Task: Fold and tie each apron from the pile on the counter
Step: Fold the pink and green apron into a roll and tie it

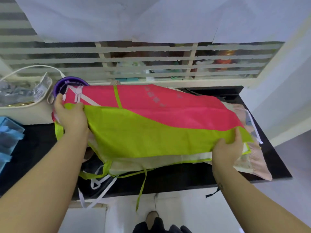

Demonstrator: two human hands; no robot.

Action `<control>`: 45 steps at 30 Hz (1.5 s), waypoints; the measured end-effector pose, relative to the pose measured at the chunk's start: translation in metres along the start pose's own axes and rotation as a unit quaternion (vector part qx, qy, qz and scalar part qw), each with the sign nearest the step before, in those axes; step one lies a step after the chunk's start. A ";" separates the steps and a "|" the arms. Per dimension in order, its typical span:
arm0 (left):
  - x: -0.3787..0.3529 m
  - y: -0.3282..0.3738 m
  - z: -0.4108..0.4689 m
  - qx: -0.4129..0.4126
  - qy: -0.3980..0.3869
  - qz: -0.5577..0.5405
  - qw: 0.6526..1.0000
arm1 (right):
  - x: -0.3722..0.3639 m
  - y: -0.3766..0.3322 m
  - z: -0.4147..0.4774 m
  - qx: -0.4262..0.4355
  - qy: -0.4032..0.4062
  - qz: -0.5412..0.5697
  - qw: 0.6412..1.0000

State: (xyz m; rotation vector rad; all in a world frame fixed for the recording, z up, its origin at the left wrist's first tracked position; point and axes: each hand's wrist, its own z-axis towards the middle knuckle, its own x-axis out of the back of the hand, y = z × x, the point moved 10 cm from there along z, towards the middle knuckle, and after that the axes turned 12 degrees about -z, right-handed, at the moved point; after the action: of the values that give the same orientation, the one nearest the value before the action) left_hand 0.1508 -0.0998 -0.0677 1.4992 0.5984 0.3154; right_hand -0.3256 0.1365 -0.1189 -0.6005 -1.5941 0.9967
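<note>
apron (151, 125): pink-and-green, spread across the pile on the black counter (272, 167).
left hand (71, 116): fingers curled, gripping the left edge.
right hand (227, 149): pinching the near-right green corner.
why: likely holding it taut for a fold.
ties (141, 187): dangle off the near edge, untied.

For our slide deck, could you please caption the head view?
Left hand and right hand hold opposite ends of a pink-and-green apron over the black counter.
</note>
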 end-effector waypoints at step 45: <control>0.033 -0.061 -0.004 0.304 0.038 -0.366 0.879 | -0.222 -0.142 -0.188 0.566 -0.363 -0.407 0.618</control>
State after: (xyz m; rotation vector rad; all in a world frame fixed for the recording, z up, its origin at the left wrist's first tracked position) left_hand 0.1653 -0.0827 -0.1334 1.7186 1.3615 -0.4514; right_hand -0.0698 -0.0617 -0.1086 1.4649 -1.2130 1.2831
